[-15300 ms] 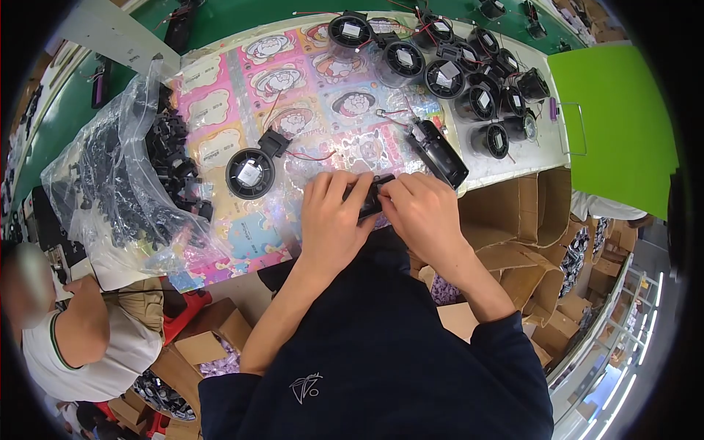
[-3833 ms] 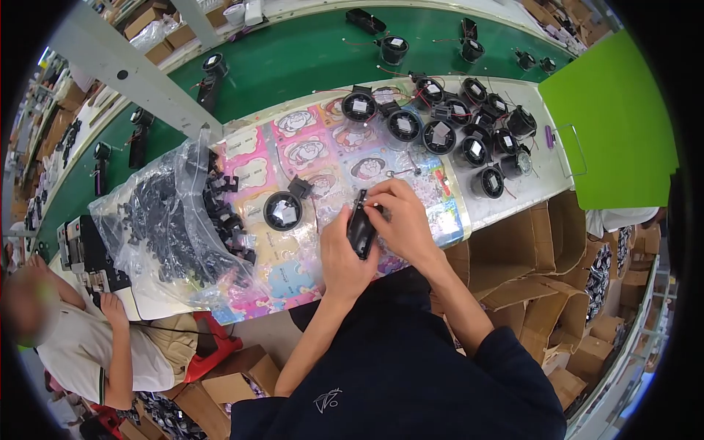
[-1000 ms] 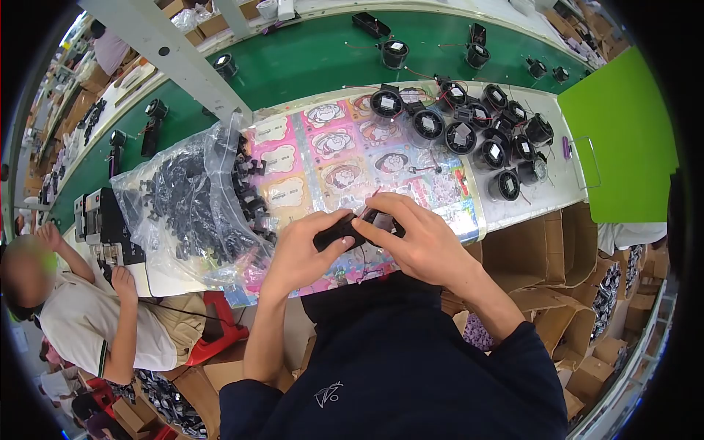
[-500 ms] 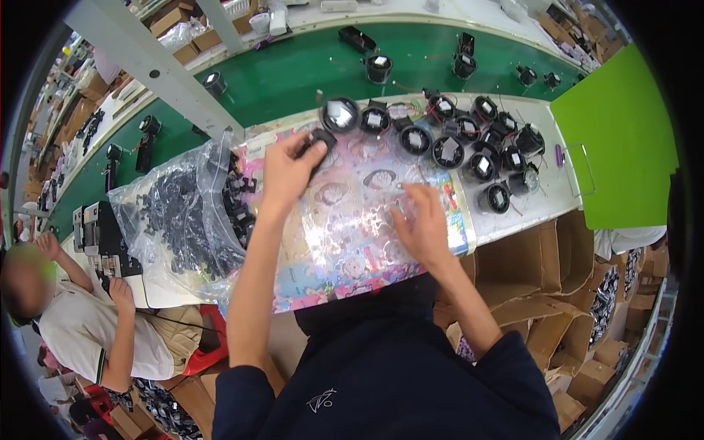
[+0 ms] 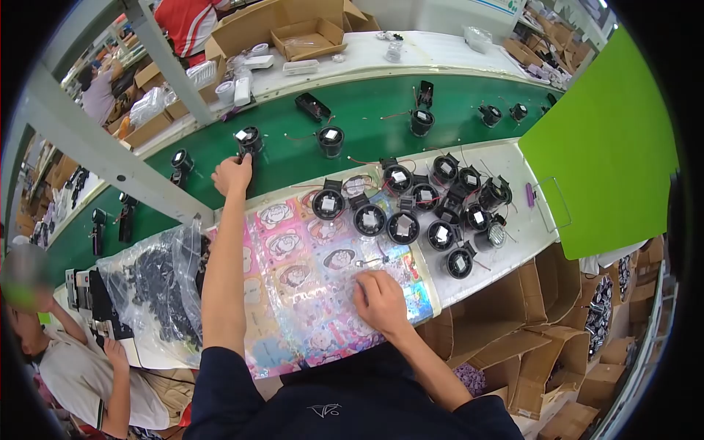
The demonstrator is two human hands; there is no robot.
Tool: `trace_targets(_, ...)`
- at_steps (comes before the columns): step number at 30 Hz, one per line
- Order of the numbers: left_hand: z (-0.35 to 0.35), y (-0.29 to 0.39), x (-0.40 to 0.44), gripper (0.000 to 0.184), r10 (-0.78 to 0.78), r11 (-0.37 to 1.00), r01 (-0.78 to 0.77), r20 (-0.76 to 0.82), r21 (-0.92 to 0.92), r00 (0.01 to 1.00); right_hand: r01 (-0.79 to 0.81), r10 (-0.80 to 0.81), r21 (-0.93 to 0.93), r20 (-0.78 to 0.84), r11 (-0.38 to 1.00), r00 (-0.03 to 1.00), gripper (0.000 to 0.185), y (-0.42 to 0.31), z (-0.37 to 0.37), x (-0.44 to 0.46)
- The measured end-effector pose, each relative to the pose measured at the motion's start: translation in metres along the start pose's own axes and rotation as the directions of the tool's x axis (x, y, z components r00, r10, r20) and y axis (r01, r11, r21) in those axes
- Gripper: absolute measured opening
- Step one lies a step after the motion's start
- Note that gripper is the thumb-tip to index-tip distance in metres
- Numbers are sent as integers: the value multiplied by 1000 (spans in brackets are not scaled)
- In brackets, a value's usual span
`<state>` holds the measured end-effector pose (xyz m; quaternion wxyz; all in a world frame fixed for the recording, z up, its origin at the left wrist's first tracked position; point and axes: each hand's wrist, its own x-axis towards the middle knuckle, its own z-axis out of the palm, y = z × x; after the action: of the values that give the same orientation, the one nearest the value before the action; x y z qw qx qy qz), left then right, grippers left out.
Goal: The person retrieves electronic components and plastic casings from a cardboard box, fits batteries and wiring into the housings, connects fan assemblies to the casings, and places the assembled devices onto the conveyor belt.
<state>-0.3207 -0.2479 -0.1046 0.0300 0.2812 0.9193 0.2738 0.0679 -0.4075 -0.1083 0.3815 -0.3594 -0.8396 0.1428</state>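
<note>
Left hand point(image 5: 233, 176) extends forward over the green belt point(image 5: 374, 108), fingers closed on the handle end of a black fan unit point(image 5: 249, 139). The round head of this unit projects beyond the fingertips and carries a white label; contact between the unit and the belt cannot be confirmed. Right hand point(image 5: 383, 303) is positioned low over the printed mat point(image 5: 304, 304), fingers curled inward; their undersides are hidden, so it cannot be told whether anything is held. A wire connector point(image 5: 372, 261) lies on the mat just beyond the right hand.

Further black fan units point(image 5: 441, 235) with red leads stand clustered on the white surface point(image 5: 506, 253), some overlapping the far edge of the mat. A purple part point(image 5: 530, 195) lies near the green panel point(image 5: 598, 147). To the left, a clear plastic bag point(image 5: 150, 286) contains small black parts. On the belt, a black housing point(image 5: 313, 107) lies near another labelled fan point(image 5: 331, 141). Open cardboard boxes point(image 5: 477, 326) are located below the surface edge.
</note>
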Motion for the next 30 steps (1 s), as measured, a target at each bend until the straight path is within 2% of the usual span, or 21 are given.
trace_targets(1, 1, 1, -2, 55, 29, 996, -23, -60, 89, 998, 4, -4, -4, 6, 1000, 1000, 22, 0, 1, 0)
trace_targets(2, 11, 2, -4, 56, 134, 990, -114, -274, 88, 952, 11, -11, -7, 1, 1000, 1000, 22, 0, 2, 1)
trace_targets(4, 2, 32, -23, 50, 346, 915, -404, -549, 18, 760, 7, -7, 10, 8, 1000, 1000, 23, 2, 3, 1)
trace_targets(5, -8, 57, -38, 43, 414, 855, -517, -540, -46, 733, 9, -9, 16, 13, 1000, 1000, 24, 3, 3, 2)
trace_targets(6, -6, 73, -43, 43, 543, 769, -632, -424, -95, 725, 5, -5, 15, 14, 1000, 1000, 24, 3, 3, 3)
trace_targets(7, 6, 90, -48, 43, 619, 691, -685, -299, -233, 726, 2, -2, 14, 16, 1000, 1000, 23, 2, 3, 3)
trace_targets(8, -7, 119, -74, 48, 601, 762, -608, -108, -222, 792, 0, 0, 14, 18, 1000, 1000, 23, 2, 2, 4)
trace_targets(9, 0, 133, -81, 55, 628, 772, -615, 39, -162, 777, -7, 7, 18, 26, 1000, 1000, 23, 1, 2, 4)
trace_targets(10, 30, 135, -76, 57, 680, 733, -674, 109, -88, 725, -15, 15, 21, 32, 1000, 999, 22, 0, 1, 4)
trace_targets(13, 57, 143, -78, 51, 653, 738, -674, 220, 25, 724, -18, 18, 14, 16, 1000, 1000, 21, -1, 0, 3)
trace_targets(14, 57, 141, -75, 43, 623, 774, -631, 233, -47, 747, -15, 15, 14, 10, 1000, 1000, 21, 0, 1, 3)
trace_targets(17, 0, 133, -93, 37, 609, 784, -571, 123, -245, 784, -26, 26, 22, 12, 999, 1000, 19, 2, 1, -1)
trace_targets(18, -22, 124, -107, 34, 591, 772, -563, 7, -293, 807, -37, 37, 21, -7, 999, 999, 16, 0, 1, -1)
trace_targets(21, -73, 72, -159, 28, 637, 627, -701, -294, -341, 713, -77, 80, 94, -24, 993, 997, 18, 4, 5, -6)
trace_targets(23, -101, 26, -205, 22, 659, 628, -718, -285, -301, 696, -95, 104, 147, -56, 985, 993, 18, 5, 5, -7)
trace_targets(27, -110, -76, -283, 18, 677, 704, -661, -33, -261, 735, -37, 57, 163, -118, 986, 991, 16, -1, 12, 8)
trace_targets(28, -116, -86, -300, 18, 689, 698, -677, -41, -233, 724, 29, -2, 184, -146, 983, 989, 17, -9, 20, 22)
trace_targets(30, -123, -96, -316, 18, 717, 675, -718, -79, -168, 693, 72, -60, 312, -47, 947, 997, 16, -38, 40, 59)
